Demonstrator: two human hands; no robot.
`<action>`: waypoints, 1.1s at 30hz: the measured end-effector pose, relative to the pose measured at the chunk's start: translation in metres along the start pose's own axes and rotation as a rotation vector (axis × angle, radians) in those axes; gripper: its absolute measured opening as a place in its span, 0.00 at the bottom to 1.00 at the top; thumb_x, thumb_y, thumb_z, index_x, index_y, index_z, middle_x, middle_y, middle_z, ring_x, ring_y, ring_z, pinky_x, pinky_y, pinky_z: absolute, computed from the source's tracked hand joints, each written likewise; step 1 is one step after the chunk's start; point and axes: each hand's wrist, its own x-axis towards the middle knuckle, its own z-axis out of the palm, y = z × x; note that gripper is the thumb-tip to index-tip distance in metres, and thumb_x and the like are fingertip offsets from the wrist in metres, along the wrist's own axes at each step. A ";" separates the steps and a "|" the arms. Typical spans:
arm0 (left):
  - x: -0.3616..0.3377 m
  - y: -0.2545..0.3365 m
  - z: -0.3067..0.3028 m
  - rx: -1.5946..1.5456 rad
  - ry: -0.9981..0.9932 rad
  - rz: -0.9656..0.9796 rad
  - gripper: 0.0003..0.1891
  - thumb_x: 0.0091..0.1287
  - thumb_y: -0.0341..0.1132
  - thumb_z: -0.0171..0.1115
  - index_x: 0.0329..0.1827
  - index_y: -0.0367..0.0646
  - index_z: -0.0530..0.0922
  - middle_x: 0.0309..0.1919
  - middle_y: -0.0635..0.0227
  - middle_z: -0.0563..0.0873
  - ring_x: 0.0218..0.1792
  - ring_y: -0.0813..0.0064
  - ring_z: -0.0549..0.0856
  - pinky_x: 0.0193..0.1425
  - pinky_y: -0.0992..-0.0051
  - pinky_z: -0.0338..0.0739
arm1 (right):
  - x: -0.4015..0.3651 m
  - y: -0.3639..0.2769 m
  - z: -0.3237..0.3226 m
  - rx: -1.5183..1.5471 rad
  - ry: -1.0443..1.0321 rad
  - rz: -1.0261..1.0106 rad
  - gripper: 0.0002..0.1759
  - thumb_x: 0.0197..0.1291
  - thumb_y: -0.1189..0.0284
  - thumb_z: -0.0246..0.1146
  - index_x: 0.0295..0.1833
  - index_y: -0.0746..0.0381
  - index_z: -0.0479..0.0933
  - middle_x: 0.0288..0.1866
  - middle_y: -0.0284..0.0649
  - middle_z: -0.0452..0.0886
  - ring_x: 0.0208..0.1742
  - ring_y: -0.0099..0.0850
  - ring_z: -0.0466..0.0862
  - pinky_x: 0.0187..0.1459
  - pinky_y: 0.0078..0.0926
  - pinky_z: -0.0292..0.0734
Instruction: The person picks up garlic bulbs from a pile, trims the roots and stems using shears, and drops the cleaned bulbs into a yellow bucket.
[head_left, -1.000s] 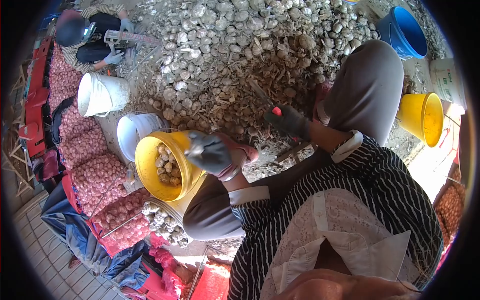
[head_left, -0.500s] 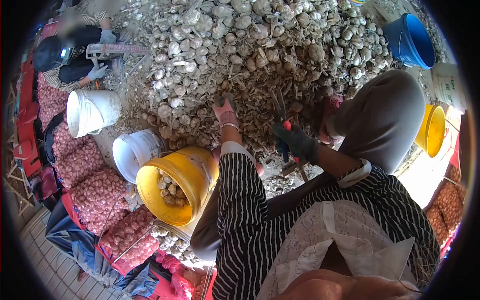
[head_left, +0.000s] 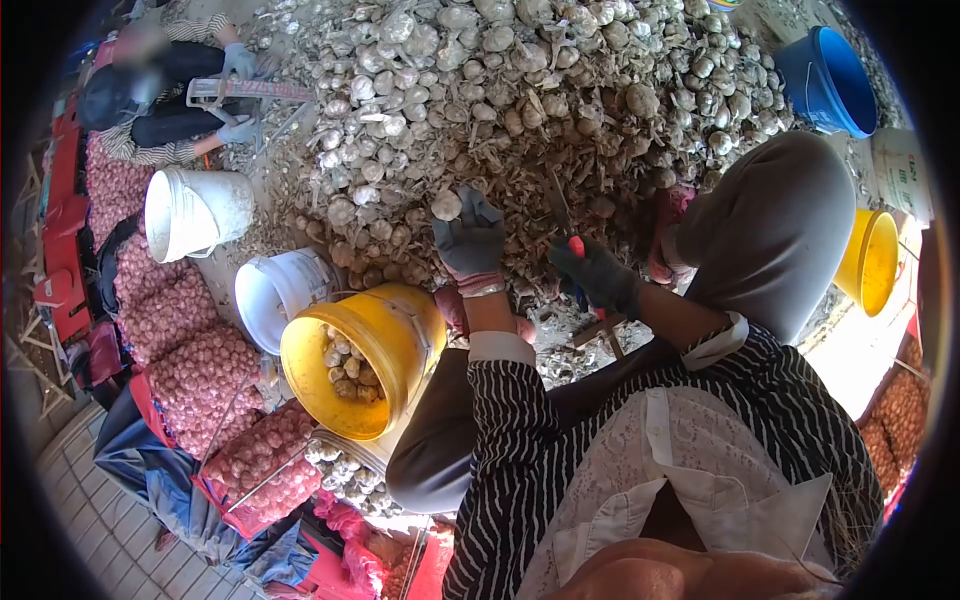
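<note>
Grips a garlic bulb (head_left: pixel 446 205) at the partly curled fingertips of the left hand (head_left: pixel 470 245), above the garlic pile (head_left: pixel 440 130) and beyond the yellow bucket (head_left: pixel 405 315). Holds red-handled cutters (head_left: pixel 576 246) in the closed fingers of the right hand (head_left: pixel 605 278), blades (head_left: pixel 556 200) angled past those fingers.
</note>
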 end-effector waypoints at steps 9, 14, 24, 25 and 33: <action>-0.089 0.004 0.006 0.008 -0.192 0.031 0.20 0.64 0.48 0.59 0.56 0.50 0.76 0.58 0.64 0.80 0.60 0.66 0.75 0.59 0.63 0.70 | -0.018 -0.020 0.003 -0.487 -0.018 -0.356 0.15 0.60 0.64 0.64 0.46 0.61 0.71 0.28 0.33 0.77 0.31 0.24 0.77 0.34 0.27 0.72; -0.114 -0.007 -0.010 0.091 -0.219 0.163 0.17 0.68 0.36 0.54 0.59 0.49 0.74 0.63 0.65 0.75 0.61 0.68 0.74 0.61 0.65 0.69 | -0.043 -0.043 0.008 -1.209 -0.108 -0.490 0.27 0.55 0.57 0.65 0.54 0.61 0.66 0.39 0.55 0.80 0.43 0.54 0.80 0.41 0.47 0.73; -0.131 -0.015 -0.038 1.577 -0.538 0.564 0.20 0.66 0.25 0.51 0.62 0.42 0.70 0.58 0.64 0.76 0.56 0.70 0.77 0.60 0.70 0.73 | -0.052 -0.032 -0.014 -1.397 -0.153 -0.514 0.26 0.53 0.60 0.65 0.53 0.62 0.68 0.35 0.52 0.81 0.39 0.52 0.81 0.39 0.48 0.74; -0.134 -0.014 -0.037 1.577 -0.536 0.561 0.20 0.66 0.25 0.51 0.62 0.42 0.70 0.58 0.64 0.76 0.56 0.70 0.77 0.60 0.70 0.73 | -0.054 -0.034 -0.015 -1.485 -0.154 -0.573 0.29 0.54 0.59 0.64 0.58 0.62 0.66 0.33 0.52 0.81 0.38 0.52 0.81 0.38 0.48 0.74; -0.140 -0.022 -0.045 2.304 -0.432 1.179 0.17 0.59 0.24 0.59 0.52 0.44 0.80 0.50 0.66 0.83 0.57 0.73 0.79 0.55 0.72 0.76 | -0.066 -0.039 -0.010 -1.503 -0.177 -0.566 0.30 0.52 0.59 0.65 0.57 0.63 0.67 0.35 0.51 0.81 0.38 0.50 0.82 0.38 0.47 0.74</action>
